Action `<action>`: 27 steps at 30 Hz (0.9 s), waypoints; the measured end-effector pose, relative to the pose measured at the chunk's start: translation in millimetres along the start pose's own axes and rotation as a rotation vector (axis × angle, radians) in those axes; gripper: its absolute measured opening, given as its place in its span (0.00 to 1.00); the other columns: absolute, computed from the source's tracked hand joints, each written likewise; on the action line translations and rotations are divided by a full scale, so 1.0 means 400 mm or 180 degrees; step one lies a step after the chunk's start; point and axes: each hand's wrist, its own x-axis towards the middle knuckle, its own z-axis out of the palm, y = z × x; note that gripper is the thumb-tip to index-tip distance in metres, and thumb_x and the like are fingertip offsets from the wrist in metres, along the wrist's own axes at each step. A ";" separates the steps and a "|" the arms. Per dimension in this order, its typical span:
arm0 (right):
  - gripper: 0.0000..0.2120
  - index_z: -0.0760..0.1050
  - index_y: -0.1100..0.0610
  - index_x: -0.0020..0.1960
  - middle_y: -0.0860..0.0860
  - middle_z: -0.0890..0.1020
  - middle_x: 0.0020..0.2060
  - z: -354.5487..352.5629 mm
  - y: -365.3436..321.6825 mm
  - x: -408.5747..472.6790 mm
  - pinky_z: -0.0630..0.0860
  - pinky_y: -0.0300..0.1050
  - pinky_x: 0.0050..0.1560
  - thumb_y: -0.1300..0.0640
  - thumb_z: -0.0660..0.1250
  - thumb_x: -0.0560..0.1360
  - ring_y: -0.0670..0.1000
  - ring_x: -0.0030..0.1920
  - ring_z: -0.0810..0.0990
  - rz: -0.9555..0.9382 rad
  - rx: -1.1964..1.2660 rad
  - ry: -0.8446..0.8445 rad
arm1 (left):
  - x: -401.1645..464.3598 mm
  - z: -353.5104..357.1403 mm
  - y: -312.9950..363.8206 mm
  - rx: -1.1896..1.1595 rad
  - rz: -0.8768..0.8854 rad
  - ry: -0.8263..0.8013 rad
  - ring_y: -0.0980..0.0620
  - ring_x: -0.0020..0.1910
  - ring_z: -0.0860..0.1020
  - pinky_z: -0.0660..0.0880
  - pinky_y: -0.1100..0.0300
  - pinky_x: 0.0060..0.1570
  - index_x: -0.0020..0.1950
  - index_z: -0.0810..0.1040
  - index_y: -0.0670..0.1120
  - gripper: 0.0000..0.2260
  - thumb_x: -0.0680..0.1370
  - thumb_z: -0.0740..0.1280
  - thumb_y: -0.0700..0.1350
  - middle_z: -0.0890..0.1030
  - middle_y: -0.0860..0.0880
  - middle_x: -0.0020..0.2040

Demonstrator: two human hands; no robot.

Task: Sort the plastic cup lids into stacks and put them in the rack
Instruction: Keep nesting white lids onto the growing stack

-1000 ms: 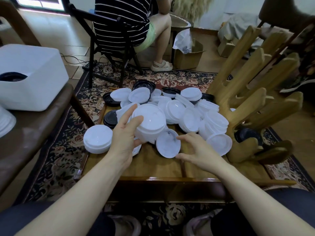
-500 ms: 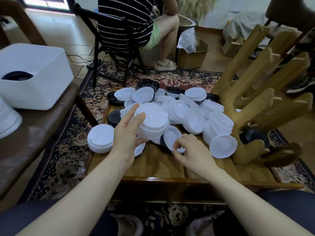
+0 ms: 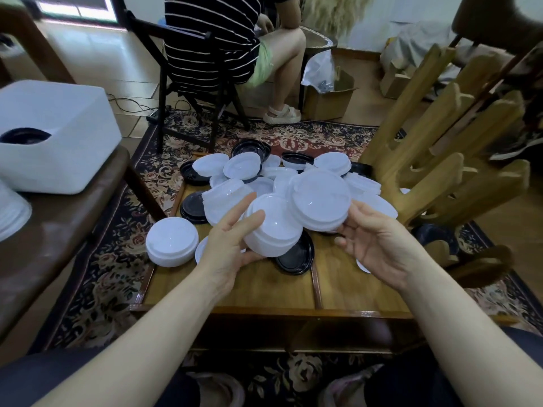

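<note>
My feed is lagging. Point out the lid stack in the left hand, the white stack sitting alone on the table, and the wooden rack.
lid stack in the left hand (image 3: 274,230), head view, white side wall
lone white stack (image 3: 172,240), head view, top face
wooden rack (image 3: 423,183), head view, front upright

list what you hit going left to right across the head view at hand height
white bin → white lid stack on the table → left hand → held lid stack → held white lid → right hand → wooden rack

Soft daylight from a bright window (image 3: 76,8) at top left. Dim, blurry corners. Bent, stretched edges. Shiny glare on white lids (image 3: 320,198).
</note>
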 end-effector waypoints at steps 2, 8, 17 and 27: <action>0.12 0.77 0.57 0.56 0.49 0.82 0.39 0.006 0.012 0.002 0.76 0.37 0.32 0.58 0.64 0.74 0.45 0.36 0.81 0.0254 0.0100 -0.0168 | -0.002 0.004 -0.006 -0.0048 -0.0085 -0.0205 0.50 0.59 0.79 0.81 0.58 0.37 0.68 0.77 0.57 0.26 0.69 0.70 0.51 0.80 0.53 0.65; 0.12 0.77 0.59 0.56 0.54 0.83 0.43 0.015 0.029 0.004 0.79 0.40 0.31 0.53 0.64 0.77 0.49 0.36 0.82 0.0456 -0.0023 -0.0018 | -0.005 0.001 -0.014 0.0003 -0.0157 -0.0360 0.49 0.58 0.80 0.82 0.55 0.41 0.69 0.76 0.56 0.27 0.69 0.71 0.51 0.80 0.51 0.65; 0.10 0.80 0.57 0.56 0.51 0.79 0.36 0.028 0.066 0.004 0.70 0.37 0.26 0.55 0.70 0.76 0.45 0.31 0.76 -0.0164 -0.1591 0.0457 | -0.016 0.003 -0.020 -0.0032 -0.0366 -0.0555 0.48 0.60 0.81 0.83 0.52 0.44 0.68 0.77 0.54 0.24 0.71 0.69 0.52 0.83 0.52 0.62; 0.04 0.82 0.48 0.49 0.52 0.75 0.35 0.025 0.067 0.002 0.68 0.37 0.30 0.54 0.73 0.74 0.44 0.30 0.73 -0.0550 -0.1993 0.0387 | -0.014 0.002 -0.023 0.0276 -0.0357 -0.0620 0.47 0.58 0.83 0.83 0.49 0.47 0.67 0.78 0.54 0.29 0.65 0.76 0.52 0.83 0.49 0.61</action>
